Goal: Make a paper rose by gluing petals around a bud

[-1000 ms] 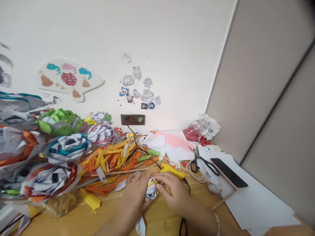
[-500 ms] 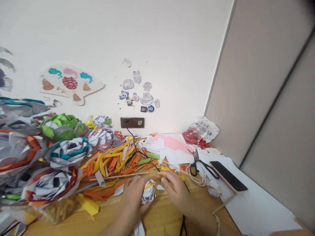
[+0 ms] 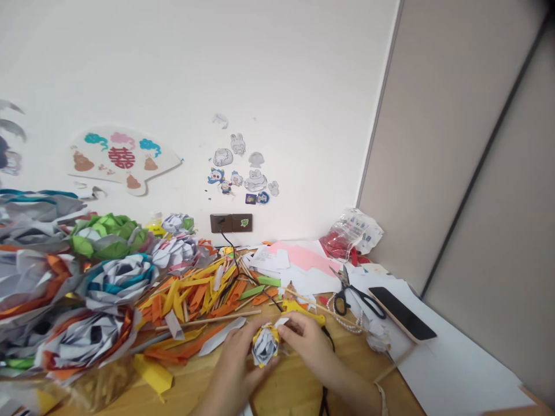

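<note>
My left hand (image 3: 236, 355) is closed around a small paper flower (image 3: 265, 345) with white inner petals and yellow outer ones, low over the wooden table. At the flower's upper right edge, my right hand (image 3: 306, 338) pinches a small white paper piece (image 3: 281, 322) between thumb and fingers. Just beyond the right hand lies a yellow glue gun (image 3: 311, 313) with a black cord, partly covered by that hand. To the left of my left hand is a loose white paper strip (image 3: 221, 338).
Large finished paper flowers (image 3: 97, 338) crowd the left side. Orange and yellow folded strips (image 3: 197, 289) and thin sticks are heaped in the middle. Scissors (image 3: 358, 292), a bead string (image 3: 342, 320), a phone (image 3: 403, 315) and white sheets (image 3: 451, 367) lie on the right.
My right hand has come to the flower's edge with a white paper piece in its fingers. The flower now shows more of its face, and the glue gun is less hidden.
</note>
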`<state>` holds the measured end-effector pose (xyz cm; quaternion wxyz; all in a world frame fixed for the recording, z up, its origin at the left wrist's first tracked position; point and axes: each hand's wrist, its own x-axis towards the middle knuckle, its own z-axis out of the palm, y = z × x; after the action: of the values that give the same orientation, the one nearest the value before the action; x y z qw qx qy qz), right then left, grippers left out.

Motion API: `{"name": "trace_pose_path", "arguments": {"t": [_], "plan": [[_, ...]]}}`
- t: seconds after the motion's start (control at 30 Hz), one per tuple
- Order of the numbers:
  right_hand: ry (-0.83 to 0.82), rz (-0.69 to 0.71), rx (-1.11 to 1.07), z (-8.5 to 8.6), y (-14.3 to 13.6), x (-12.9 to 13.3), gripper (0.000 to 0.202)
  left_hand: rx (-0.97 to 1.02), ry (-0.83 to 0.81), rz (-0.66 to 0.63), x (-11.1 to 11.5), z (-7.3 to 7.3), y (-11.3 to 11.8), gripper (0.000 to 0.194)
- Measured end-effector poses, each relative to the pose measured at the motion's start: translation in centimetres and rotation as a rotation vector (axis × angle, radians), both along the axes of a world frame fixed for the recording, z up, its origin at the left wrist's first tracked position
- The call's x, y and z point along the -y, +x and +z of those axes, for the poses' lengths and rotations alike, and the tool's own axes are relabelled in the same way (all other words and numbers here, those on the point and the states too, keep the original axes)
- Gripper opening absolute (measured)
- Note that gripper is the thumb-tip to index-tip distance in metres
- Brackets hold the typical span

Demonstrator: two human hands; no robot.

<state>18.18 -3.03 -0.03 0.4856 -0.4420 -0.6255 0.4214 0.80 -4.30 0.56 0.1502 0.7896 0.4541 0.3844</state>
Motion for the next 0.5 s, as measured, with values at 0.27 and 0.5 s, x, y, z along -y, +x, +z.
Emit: {"name": "trace_pose_path", "arguments": {"t": [0.27, 0.5], "plan": [[-0.011, -0.003, -0.001, -0.1, 0.2, -0.3, 0.026, 0.075, -0.136, -0.101, 0.3, -0.1, 0.0, 0.047], [-0.065, 0.271, -0.069, 0.8, 0.9, -0.1, 0.028, 0.413, -0.424, -0.247, -0.5, 0.6, 0.0, 0.045]]}}
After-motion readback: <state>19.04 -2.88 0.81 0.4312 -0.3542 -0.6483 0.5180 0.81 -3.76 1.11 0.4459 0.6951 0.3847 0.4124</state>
